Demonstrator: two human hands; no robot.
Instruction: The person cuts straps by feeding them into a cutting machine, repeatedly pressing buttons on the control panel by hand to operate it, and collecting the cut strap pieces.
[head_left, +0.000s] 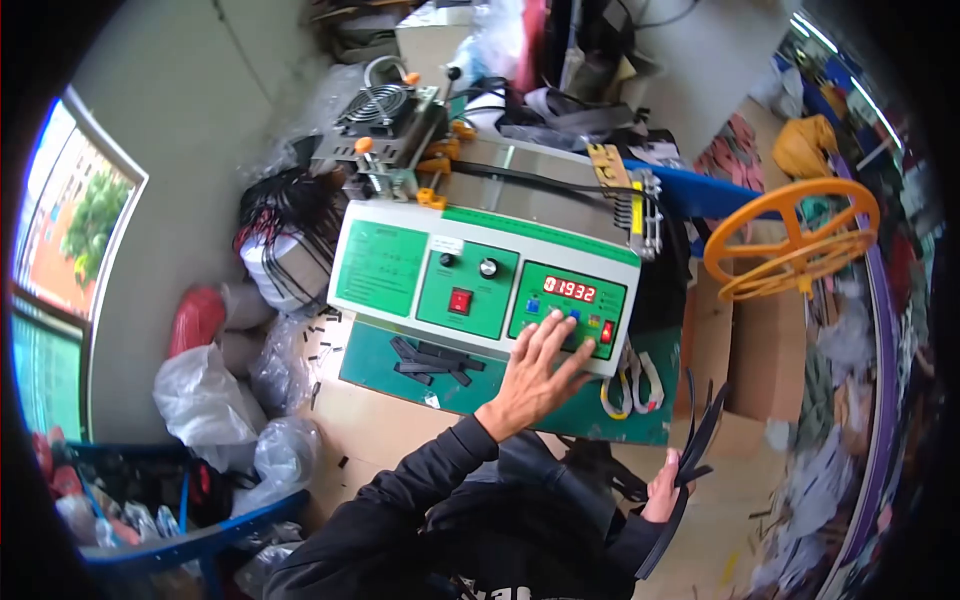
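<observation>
My left hand is spread over the lower edge of the machine's right control panel, fingertips on or close to its buttons. It holds nothing. Red digits above the fingers read 01932. At the lower right, my right hand is closed around a bunch of long black straps that stick up and hang down past it. The white and green machine stands on a green mat. Short cut black strips lie in a loose pile on the mat, left of my left hand.
An orange reel stands right of the machine. Behind the panel is a fan unit with orange knobs. Plastic bags and a blue-rimmed bin are at left. Cardboard boxes stand at right. A yellow-and-white loop lies on the mat.
</observation>
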